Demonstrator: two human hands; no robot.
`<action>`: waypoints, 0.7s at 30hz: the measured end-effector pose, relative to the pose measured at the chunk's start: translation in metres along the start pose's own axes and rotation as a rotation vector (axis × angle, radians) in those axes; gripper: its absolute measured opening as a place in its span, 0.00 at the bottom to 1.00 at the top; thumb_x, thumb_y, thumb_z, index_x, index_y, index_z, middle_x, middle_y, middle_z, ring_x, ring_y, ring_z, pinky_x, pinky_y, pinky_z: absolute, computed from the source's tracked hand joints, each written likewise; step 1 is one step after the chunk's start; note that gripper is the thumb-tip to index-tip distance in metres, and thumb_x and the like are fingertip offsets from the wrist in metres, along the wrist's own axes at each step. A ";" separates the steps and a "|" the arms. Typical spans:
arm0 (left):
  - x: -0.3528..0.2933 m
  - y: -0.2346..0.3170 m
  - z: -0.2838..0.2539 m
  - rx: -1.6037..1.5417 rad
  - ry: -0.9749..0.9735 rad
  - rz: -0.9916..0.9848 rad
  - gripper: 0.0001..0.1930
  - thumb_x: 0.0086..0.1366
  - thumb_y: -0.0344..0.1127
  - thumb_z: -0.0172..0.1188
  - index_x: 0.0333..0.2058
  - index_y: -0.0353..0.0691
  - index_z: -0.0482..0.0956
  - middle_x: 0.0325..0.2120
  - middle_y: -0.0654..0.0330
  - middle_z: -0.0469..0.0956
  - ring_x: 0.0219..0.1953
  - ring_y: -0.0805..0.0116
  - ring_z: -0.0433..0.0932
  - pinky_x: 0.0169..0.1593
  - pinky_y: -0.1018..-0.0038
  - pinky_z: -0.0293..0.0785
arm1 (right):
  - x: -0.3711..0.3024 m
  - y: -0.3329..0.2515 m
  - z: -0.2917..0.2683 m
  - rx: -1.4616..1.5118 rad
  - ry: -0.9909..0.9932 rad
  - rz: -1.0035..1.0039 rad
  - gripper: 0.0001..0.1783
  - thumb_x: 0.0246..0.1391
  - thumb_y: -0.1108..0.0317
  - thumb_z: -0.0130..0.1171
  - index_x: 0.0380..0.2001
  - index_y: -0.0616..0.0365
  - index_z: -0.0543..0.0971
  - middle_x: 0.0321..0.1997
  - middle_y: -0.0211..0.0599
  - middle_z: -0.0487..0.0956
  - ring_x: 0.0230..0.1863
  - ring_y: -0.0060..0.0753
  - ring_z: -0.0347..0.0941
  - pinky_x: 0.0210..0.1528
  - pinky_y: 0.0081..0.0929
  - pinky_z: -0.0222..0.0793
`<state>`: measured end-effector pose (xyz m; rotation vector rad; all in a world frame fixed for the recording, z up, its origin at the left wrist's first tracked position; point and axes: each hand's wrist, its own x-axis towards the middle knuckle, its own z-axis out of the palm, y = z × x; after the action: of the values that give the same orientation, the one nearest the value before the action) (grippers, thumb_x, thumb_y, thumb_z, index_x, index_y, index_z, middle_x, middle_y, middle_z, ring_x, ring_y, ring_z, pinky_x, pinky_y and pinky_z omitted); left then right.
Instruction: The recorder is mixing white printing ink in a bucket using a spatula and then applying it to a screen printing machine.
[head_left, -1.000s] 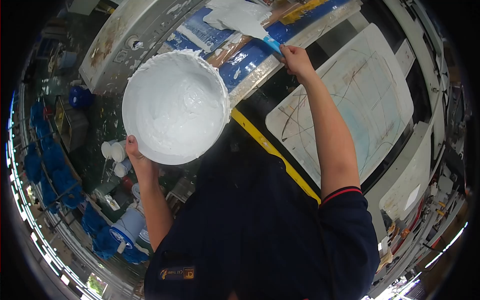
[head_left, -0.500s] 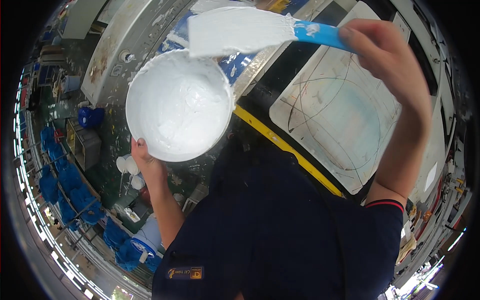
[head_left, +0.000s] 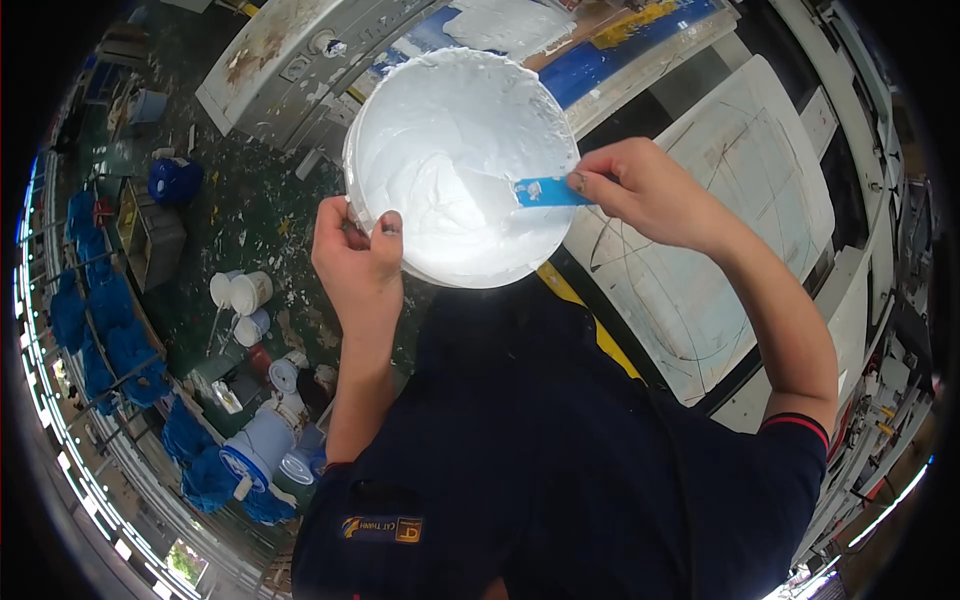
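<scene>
My left hand [head_left: 358, 250] grips the near left rim of a white bucket [head_left: 372, 105], its thumb hooked over the edge. Thick white paste [head_left: 440, 215] coats the bucket's inside and lies in a glossy mass at the bottom. On the right, my right hand [head_left: 650, 195] pinches the end of a spatula [head_left: 550, 192] with a blue handle. Its blade is inside the bucket, sunk in or covered by the paste, so its outline barely shows.
Beyond the bucket lies a blue surface [head_left: 655, 55] smeared with white and yellow. A pale flat board [head_left: 700, 240] with curved dark lines is at right, along a yellow edge [head_left: 612, 350]. Several tubs [head_left: 248, 292] and a light blue bucket [head_left: 262, 435] stand on the spattered floor.
The paste-covered spatula has come down from above the far rim into the bucket. My left hand and the bucket now appear farther right and higher in the picture.
</scene>
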<state>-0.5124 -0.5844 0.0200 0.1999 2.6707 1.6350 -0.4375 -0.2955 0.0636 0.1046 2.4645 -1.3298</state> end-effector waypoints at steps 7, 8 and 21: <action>0.002 0.011 0.002 0.021 -0.040 -0.001 0.16 0.55 0.40 0.65 0.30 0.33 0.71 0.21 0.67 0.63 0.23 0.79 0.59 0.26 0.78 0.59 | -0.025 0.033 0.000 0.409 -0.009 0.210 0.19 0.66 0.57 0.53 0.25 0.57 0.79 0.16 0.20 0.66 0.18 0.11 0.57 0.21 0.15 0.52; 0.004 0.008 0.002 -0.003 -0.050 0.028 0.18 0.56 0.43 0.65 0.30 0.33 0.71 0.21 0.67 0.64 0.23 0.80 0.59 0.26 0.78 0.59 | -0.029 0.040 -0.001 0.463 0.008 0.253 0.19 0.66 0.57 0.52 0.24 0.55 0.78 0.16 0.19 0.66 0.18 0.11 0.56 0.20 0.14 0.51; 0.002 -0.067 -0.034 -0.336 -0.021 -0.258 0.27 0.72 0.54 0.50 0.53 0.34 0.69 0.44 0.59 0.75 0.44 0.71 0.75 0.49 0.74 0.71 | -0.042 0.089 -0.061 0.723 0.276 0.244 0.17 0.68 0.55 0.50 0.29 0.54 0.75 0.14 0.16 0.59 0.14 0.10 0.48 0.17 0.15 0.44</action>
<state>-0.5242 -0.6441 -0.0239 -0.1239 2.2425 1.9369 -0.3938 -0.1914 0.0369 0.7734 1.9440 -2.1206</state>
